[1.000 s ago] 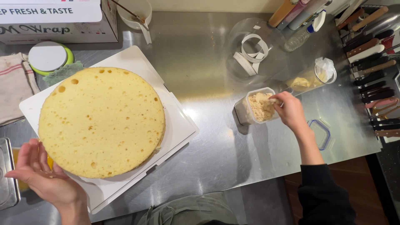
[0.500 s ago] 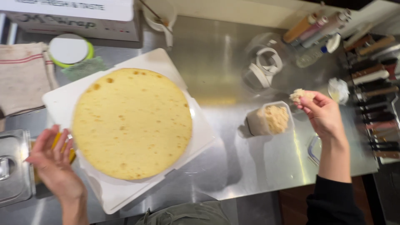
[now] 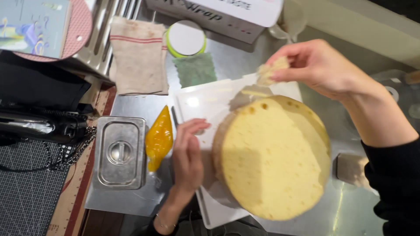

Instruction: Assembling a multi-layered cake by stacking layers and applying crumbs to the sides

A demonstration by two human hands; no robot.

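I am holding a clump of pale, crumbly filling (image 3: pixel 272 70) pinched between the thumb and fingertips of my right hand (image 3: pixel 321 65), which is closed around it above the far edge of the round, yellow sponge cake layer (image 3: pixel 273 159). My left hand (image 3: pixel 188 155) is lying flat and open, fingers together, on the white square cake board (image 3: pixel 208 100) just beside the cake's left edge; it is gripping nothing, only steadying the board. The cake is sitting on that board on the steel worktop (image 3: pixel 140 105), with an orange piping bag (image 3: pixel 159 137) and a small lidded steel container (image 3: pixel 120 157) close by on the left.

To do this well, I judge I should be keeping the pinch loose enough to let the crumbs fall gradually, working over the sponge itself and not the bare board, and holding the left palm firm so the board is not sliding.
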